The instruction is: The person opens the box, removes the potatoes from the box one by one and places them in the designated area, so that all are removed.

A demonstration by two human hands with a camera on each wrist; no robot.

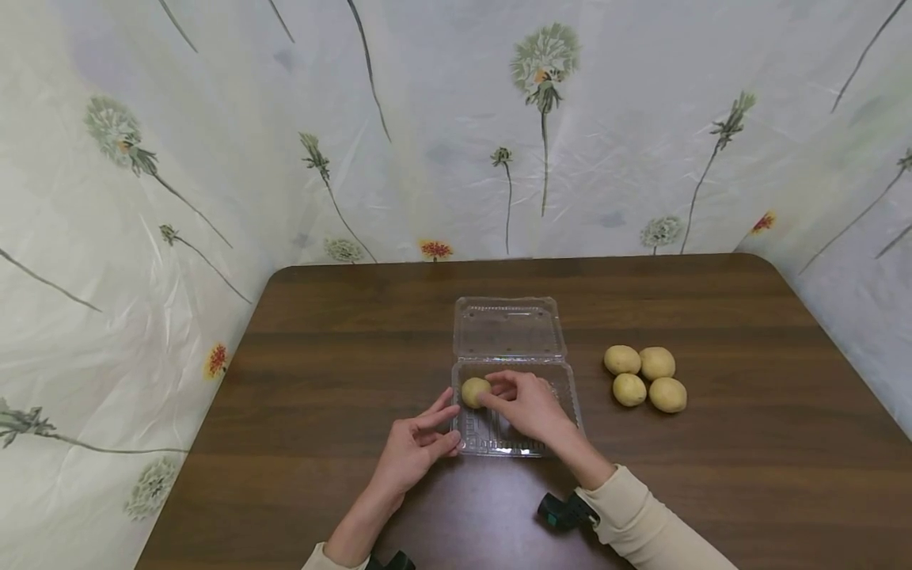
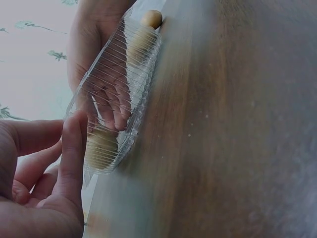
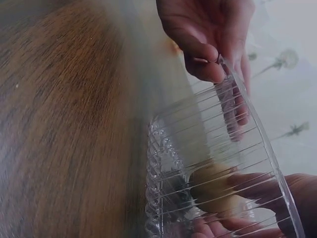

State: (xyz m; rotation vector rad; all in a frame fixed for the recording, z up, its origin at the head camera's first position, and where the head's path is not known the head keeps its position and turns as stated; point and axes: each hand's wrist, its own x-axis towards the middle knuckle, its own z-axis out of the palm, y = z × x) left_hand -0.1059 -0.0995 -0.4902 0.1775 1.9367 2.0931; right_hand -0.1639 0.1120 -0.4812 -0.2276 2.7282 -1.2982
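Note:
A clear plastic clamshell container (image 1: 509, 447) lies on the table with its lid (image 1: 509, 328) folded back. My left hand (image 1: 413, 451) pinches the container's left edge between thumb and fingers, also seen in the right wrist view. Inside the left end of the tray is a yellow potato (image 1: 474, 392). My right hand (image 1: 527, 404) reaches over the tray and holds this potato by thumb and fingertips. Through the ribbed wall in the right wrist view, the potato (image 3: 213, 188) shows between those fingers. The hand partly hides the tray's right half.
Several potatoes (image 1: 630, 390) sit in a tight group on the table to the right of the container. The brown wooden table (image 1: 342, 340) ends at the back against a sheet (image 1: 442, 190) printed with dandelions.

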